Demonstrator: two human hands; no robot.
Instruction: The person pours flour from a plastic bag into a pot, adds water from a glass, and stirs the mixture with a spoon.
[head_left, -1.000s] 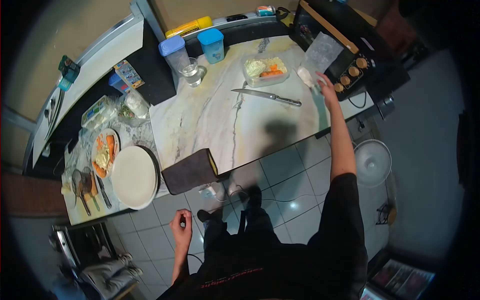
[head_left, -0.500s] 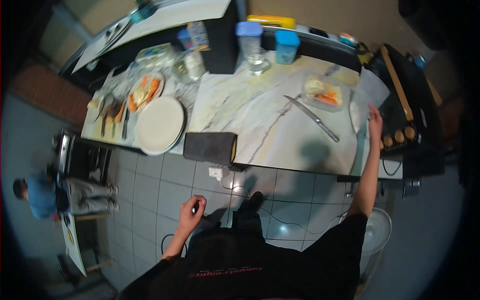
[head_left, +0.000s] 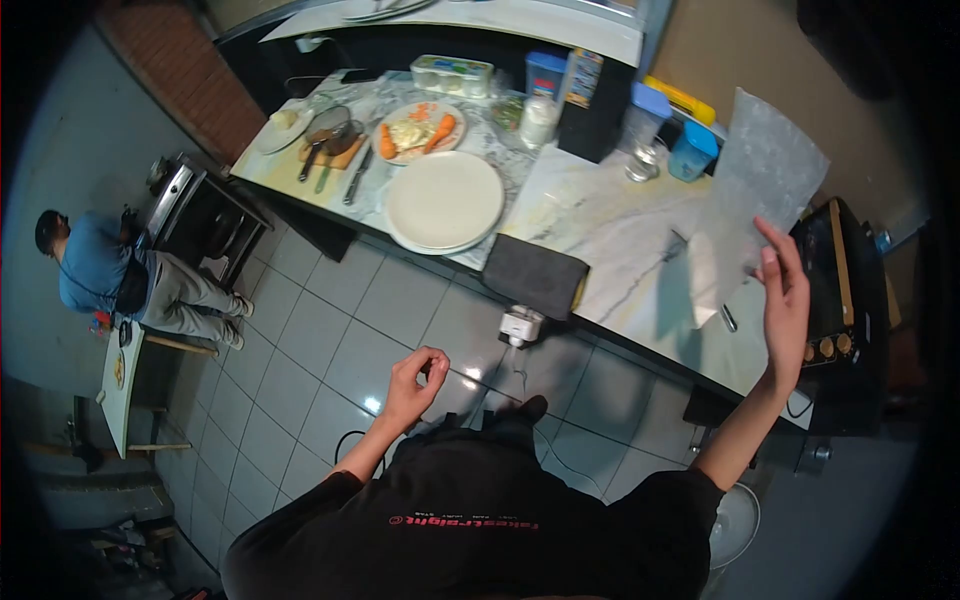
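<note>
My right hand (head_left: 785, 290) is raised over the right part of the counter, its fingers closed on the edge of a translucent plastic bag (head_left: 765, 160). The bag hangs over the counter and hides most of a knife (head_left: 729, 319), of which only an end shows. My left hand (head_left: 418, 385) is curled in front of my body, above the floor, with its fingertips pressed together and nothing visible in it. Across the counter from that hand lie large white plates (head_left: 444, 200) and a dark folded cloth (head_left: 535, 274).
A plate with carrots (head_left: 443, 123), a strainer (head_left: 332, 125), an egg carton (head_left: 451, 75) and blue-lidded containers (head_left: 692, 151) stand on the counter. An oven (head_left: 840, 290) is at the right. Another person (head_left: 110, 265) stands far left. A cable crosses the floor.
My right hand has lifted the plastic bag up from the counter's right side. The view has turned, so the counter's left part shows more. My left hand stays curled.
</note>
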